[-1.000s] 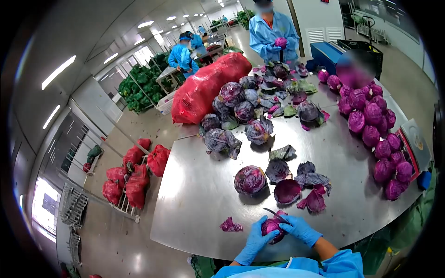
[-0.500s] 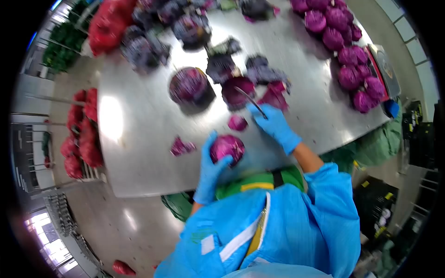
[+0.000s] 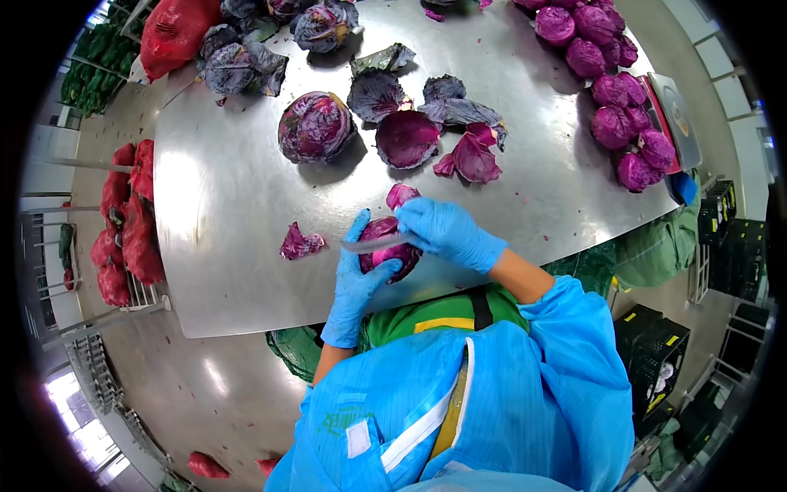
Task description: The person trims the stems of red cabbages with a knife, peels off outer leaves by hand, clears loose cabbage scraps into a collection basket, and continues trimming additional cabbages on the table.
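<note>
Metal table (image 3: pixel 229 271): unpeeled purple cabbages (image 3: pixel 316 129), loose leaves (image 3: pixel 407 141), peeled heads (image 3: pixel 611 126).

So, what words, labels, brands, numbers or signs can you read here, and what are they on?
None can be read.
Green print on the blue gown: too faint and blurred to read.
Yellow patches on the black crate: too small to tell if they carry writing.
</note>
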`<state>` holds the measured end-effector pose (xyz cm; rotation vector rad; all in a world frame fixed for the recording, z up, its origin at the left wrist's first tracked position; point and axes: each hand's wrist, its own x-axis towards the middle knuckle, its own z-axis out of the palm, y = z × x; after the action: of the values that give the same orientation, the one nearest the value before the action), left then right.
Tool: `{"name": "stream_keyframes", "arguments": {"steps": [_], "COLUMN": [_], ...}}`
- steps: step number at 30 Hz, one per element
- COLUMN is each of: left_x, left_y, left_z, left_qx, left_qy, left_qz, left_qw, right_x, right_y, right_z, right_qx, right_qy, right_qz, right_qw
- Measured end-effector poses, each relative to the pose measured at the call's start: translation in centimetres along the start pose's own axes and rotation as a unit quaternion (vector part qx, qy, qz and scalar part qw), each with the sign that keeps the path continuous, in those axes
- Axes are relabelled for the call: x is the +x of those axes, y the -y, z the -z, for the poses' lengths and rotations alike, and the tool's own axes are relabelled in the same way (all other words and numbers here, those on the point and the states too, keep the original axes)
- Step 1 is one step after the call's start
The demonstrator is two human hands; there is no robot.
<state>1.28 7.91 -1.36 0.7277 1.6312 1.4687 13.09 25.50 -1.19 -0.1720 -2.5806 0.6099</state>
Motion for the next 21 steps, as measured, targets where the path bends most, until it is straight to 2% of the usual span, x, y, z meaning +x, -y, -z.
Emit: {"name": "stream_keyframes", "arguments": {"steps": [2, 4, 5, 8, 9, 10, 12, 15, 18, 21], "left_x": [-0.2, -0.9, -1.2, -2.0, -1.8, -1.6, -1.2, -0.3, -0.1, 0.1], "left_y": [0.1, 0.1, 0.4, 0.6, 1.3, 1.7, 1.6, 0.9, 0.8, 0.9], "left_z": [0.1, -0.1, -0.1, -0.6, -0.9, -1.2, -1.4, -1.9, -1.9, -2.2], "left_qx": [0.098, 0.042, 0.018, -0.053, -0.072, -0.091, -0.031, 0.041, 0.100, 0.143], "left_qy": [0.029, 0.004, -0.019, -0.103, -0.110, -0.117, -0.103, -0.094, -0.086, -0.080], "left_qz": [-0.043, -0.026, -0.021, -0.009, -0.026, -0.041, -0.058, -0.042, -0.031, -0.050], "left_qw": [0.994, 0.999, 0.999, 0.993, 0.991, 0.988, 0.993, 0.994, 0.991, 0.985], "right_x": [1.3, 1.5, 1.3, -0.4, -1.6, -1.9, -1.6, -1.8, -1.6, -2.0], "right_y": [-2.1, -5.9, -6.5, -2.7, -1.7, -0.3, 2.2, 1.1, 0.3, -0.2], "right_z": [-0.4, -0.1, 0.4, 2.6, 2.4, 2.5, 2.6, 1.5, 2.3, 1.8], "right_qx": [-0.074, -0.155, -0.107, 0.142, 0.223, 0.244, 0.285, 0.333, 0.396, 0.303], "right_qy": [-0.063, -0.088, -0.107, -0.112, 0.014, 0.048, 0.114, 0.097, 0.133, 0.137], "right_qz": [0.012, -0.072, -0.202, -0.248, -0.306, -0.306, -0.308, -0.327, -0.358, -0.273], "right_qw": [0.995, 0.981, 0.968, 0.952, 0.925, 0.919, 0.901, 0.879, 0.835, 0.903]}}
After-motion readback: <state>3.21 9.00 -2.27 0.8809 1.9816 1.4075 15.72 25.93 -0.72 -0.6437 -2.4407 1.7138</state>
